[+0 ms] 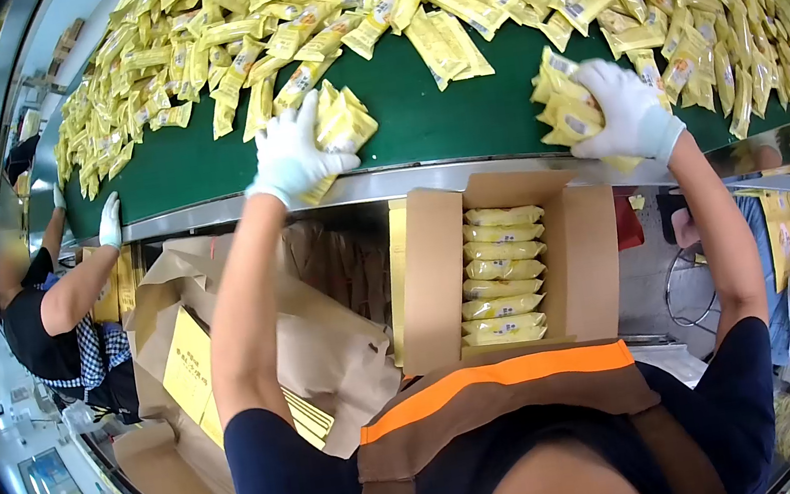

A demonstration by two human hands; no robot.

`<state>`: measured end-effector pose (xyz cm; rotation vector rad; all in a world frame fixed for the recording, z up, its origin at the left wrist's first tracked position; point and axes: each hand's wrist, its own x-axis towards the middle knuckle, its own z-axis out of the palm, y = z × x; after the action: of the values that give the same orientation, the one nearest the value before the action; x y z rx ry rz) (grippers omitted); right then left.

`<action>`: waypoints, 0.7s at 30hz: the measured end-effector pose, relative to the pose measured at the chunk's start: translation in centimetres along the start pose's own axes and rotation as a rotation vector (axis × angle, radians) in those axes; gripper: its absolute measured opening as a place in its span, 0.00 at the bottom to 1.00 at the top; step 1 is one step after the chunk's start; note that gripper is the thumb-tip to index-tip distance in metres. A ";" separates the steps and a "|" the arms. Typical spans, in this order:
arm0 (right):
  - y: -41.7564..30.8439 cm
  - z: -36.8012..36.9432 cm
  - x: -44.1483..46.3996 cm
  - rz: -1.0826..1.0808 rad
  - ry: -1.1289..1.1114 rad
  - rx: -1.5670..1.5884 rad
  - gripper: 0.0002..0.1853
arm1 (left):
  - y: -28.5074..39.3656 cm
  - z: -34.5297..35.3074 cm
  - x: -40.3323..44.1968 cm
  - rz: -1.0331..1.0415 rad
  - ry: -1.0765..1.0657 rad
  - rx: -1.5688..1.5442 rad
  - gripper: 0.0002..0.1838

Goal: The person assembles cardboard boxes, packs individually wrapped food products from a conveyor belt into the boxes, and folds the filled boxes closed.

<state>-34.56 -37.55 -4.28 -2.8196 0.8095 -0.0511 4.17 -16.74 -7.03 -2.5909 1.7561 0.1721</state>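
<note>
A worker's gloved left hand (294,152) and right hand (625,108), fingers (307,123) clamped on bunches of yellow packets (347,124), reach over a green belt (409,134); an open box (432,282) nearer the body holds more.

Single wide head-worn view, forward and steeply down, close over the green belt (444,127).

The person's left hand (291,152) extends to eleven o'clock, the right hand (626,108) to one (both gloved), fingers (595,74) gripping.
</note>
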 end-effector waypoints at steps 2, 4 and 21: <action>-2.2 0.2 0.7 0.055 0.181 -0.065 0.45 | 2.7 1.1 -1.8 -0.029 0.172 0.065 0.59; -1.3 2.9 2.1 0.108 0.143 -0.096 0.43 | 3.1 1.9 -2.1 -0.027 0.213 0.015 0.57; -8.5 -3.2 -4.6 -0.191 -0.325 0.674 0.45 | 0.3 1.4 -1.6 -0.010 0.016 -0.307 0.64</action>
<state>-34.27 -28.67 0.74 -2.1730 0.3531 0.0876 3.21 -15.27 -8.31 -2.8094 1.8535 0.4571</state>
